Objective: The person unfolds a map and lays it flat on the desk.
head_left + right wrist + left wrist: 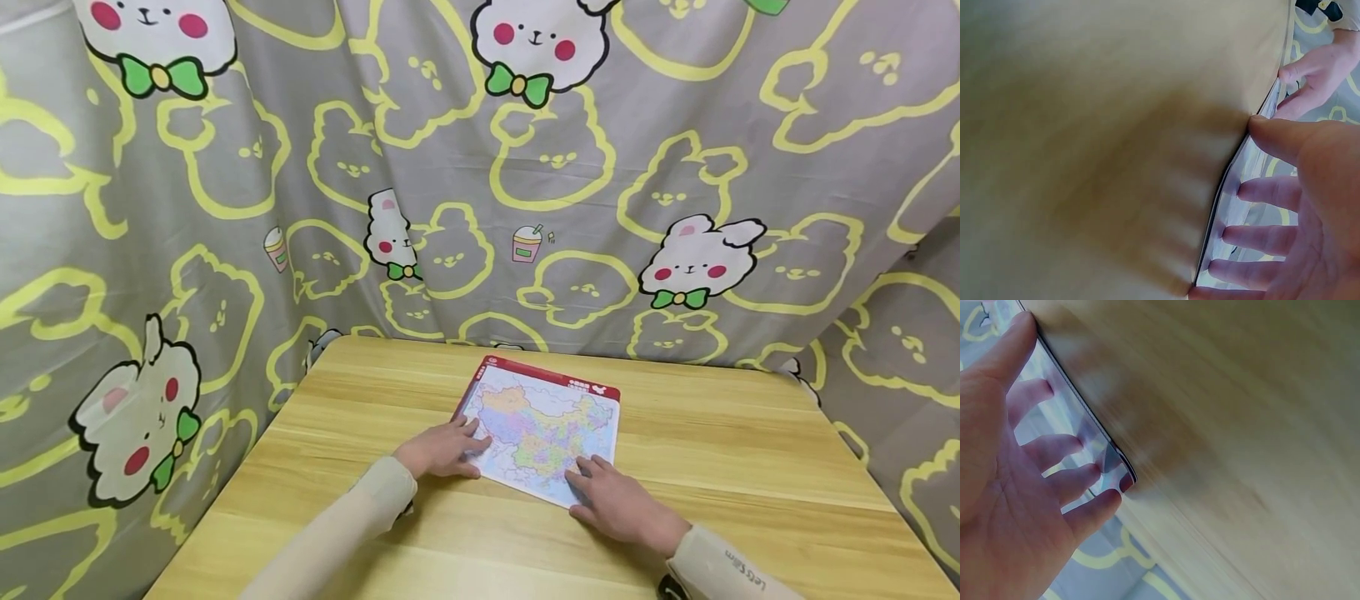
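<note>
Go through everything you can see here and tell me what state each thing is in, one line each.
Map board: lying flat on the table, picture side up, near edge under both hands.
Left hand: open, fingers spread, resting on the board's near left corner.
Right hand: open, fingers flat on the board's near right corner.
Table: level, wooden top, carrying the board.
Curtain: hanging behind and beside the table, creased.

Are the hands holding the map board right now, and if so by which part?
Nothing is gripped. The left hand rests flat on the map board at its near left edge, and the right hand on its near corner, fingers straight.
</note>
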`<control>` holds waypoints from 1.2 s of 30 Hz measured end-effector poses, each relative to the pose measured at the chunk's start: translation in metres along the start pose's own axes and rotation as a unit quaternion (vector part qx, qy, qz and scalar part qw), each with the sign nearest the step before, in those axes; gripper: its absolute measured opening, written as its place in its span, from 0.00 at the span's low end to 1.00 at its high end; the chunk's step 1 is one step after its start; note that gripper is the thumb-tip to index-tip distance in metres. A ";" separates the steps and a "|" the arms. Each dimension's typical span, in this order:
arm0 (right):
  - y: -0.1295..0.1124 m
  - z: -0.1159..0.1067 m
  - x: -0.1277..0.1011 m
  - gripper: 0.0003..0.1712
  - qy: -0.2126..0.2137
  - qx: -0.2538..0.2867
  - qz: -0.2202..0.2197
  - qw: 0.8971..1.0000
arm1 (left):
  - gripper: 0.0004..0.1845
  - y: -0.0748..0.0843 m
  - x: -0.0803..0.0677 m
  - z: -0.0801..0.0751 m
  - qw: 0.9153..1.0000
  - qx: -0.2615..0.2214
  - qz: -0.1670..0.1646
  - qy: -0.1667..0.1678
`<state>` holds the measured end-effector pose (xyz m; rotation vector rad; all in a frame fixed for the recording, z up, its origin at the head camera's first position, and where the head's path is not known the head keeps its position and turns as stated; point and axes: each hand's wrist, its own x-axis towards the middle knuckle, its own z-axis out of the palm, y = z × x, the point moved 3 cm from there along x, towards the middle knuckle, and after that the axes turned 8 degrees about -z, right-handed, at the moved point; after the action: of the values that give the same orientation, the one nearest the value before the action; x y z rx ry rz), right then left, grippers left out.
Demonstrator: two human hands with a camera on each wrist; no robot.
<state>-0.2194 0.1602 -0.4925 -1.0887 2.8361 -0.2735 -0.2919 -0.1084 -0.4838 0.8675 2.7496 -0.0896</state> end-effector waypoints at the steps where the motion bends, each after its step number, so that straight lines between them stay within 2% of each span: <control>1: 0.001 0.000 0.000 0.31 -0.002 0.001 0.005 1.000 | 0.34 0.001 0.000 0.000 1.000 0.001 0.001 0.000; 6: 0.005 -0.001 -0.001 0.31 -0.005 0.006 0.023 1.000 | 0.34 0.004 -0.002 0.003 1.000 0.007 0.010 0.002; 20: 0.018 -0.002 -0.005 0.30 0.003 -0.005 0.032 0.999 | 0.33 0.021 -0.007 0.003 0.998 0.041 0.043 0.015; 36: 0.030 -0.005 -0.008 0.27 0.023 -0.013 0.015 1.000 | 0.34 0.031 -0.010 0.004 0.998 0.031 0.045 0.006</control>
<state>-0.2342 0.1884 -0.4932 -1.0563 2.9026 -0.2623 -0.2652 -0.0890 -0.4839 1.0087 2.7272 -0.1551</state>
